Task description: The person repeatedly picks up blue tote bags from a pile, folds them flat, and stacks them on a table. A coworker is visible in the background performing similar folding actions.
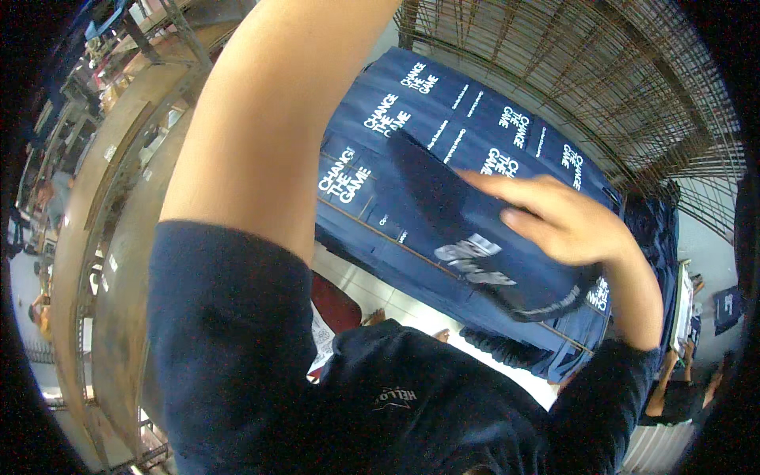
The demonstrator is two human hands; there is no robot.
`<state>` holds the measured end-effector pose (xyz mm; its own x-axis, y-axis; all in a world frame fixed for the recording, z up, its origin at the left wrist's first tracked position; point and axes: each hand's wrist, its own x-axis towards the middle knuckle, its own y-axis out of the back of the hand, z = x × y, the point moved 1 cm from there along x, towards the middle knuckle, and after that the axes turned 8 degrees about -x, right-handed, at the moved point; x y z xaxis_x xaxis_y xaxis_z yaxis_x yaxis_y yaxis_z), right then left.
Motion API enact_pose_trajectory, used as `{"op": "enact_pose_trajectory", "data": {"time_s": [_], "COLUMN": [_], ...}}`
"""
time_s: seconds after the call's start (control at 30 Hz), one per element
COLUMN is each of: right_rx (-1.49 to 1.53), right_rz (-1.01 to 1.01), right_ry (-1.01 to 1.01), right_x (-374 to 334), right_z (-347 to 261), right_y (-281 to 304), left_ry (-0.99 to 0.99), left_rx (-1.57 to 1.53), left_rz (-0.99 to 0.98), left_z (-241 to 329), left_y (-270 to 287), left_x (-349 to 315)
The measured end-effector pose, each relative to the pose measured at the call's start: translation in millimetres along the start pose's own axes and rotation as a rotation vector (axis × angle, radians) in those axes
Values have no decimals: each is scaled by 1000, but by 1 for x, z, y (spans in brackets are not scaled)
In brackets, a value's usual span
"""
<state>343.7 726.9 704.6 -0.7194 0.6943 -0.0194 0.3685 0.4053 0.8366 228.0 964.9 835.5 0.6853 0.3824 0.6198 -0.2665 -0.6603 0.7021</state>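
Observation:
Dark navy cloth panels (pixel 455 99) with white lettering lie in neat rows, stacked into a broad pile in front of me. Over the near part of that pile, my right hand (pixel 558 218) pinches a loose navy cloth panel (pixel 451 202) at its edge, index finger stretched along it. This piece hangs curved, its white print smeared by motion. My left arm (pixel 269 119) reaches up across the picture and leaves it at the top, so the left hand is out of sight.
Rusty wire racks (pixel 546 47) stand behind the pile. A long brown table (pixel 142 206) runs along the left. Below the pile are a dark red seat (pixel 336 301) and white floor tiles (pixel 408 305). Another person (pixel 681 396) is at the lower right, near hanging dark cloth (pixel 653 237).

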Motion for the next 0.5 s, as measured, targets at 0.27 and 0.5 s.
{"op": "enact_pose_trajectory", "data": {"time_s": [0.27,0.5], "right_rx": [266,182], "right_rz": [129,155], "right_ry": [-11,-155], "right_x": [181,305], "right_z": [135,258], "right_y": [-39,-126], "left_ry": [-32,-60], "left_rx": [-89,-138], "left_rz": [-78,55], "left_z": [4,-5], "left_y": [6,-9], "left_x": [-2,-8]}}
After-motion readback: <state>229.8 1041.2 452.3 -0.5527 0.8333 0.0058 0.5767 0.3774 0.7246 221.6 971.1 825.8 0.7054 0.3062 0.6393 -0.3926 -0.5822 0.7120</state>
